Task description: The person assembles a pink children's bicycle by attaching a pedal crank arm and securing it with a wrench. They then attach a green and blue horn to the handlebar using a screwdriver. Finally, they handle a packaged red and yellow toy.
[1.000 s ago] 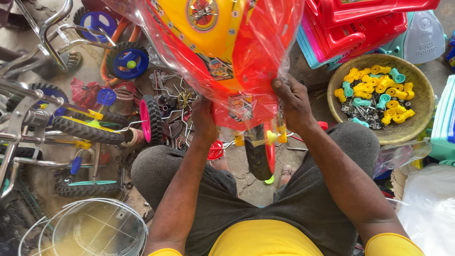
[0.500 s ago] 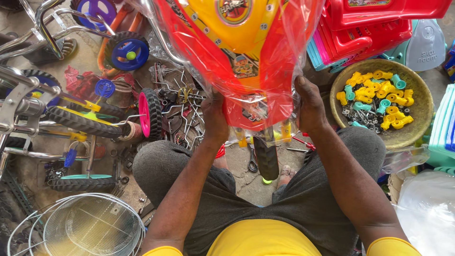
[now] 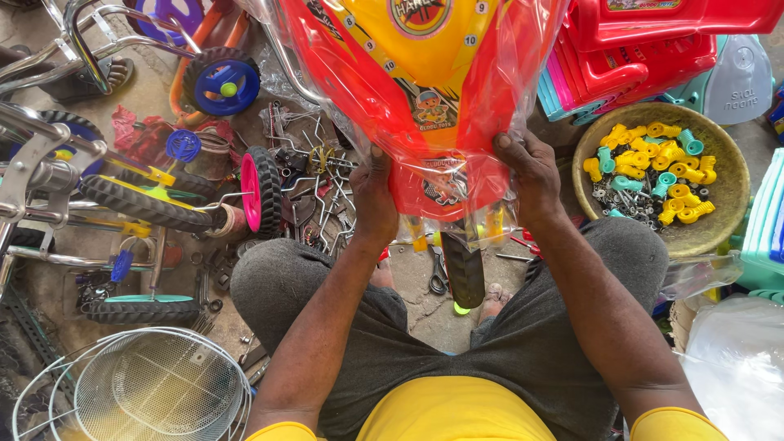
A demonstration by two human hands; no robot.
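The left hand (image 3: 374,200) is closed on the left edge of the big red and yellow plastic toy-bike body wrapped in clear plastic film (image 3: 425,98), with the thumb on top and the fingers curled behind it. The right hand (image 3: 531,175) grips the right edge the same way, thumb pressing on the film. The toy body stands up between the person's knees, just above a small black tyre (image 3: 464,265) near the ground. To the right sits a round woven basket (image 3: 719,233) with yellow and teal plastic bits in it. To the left lies a black wheel with a pink middle (image 3: 261,192). A white wire basket (image 3: 147,392) sits at the bottom left.
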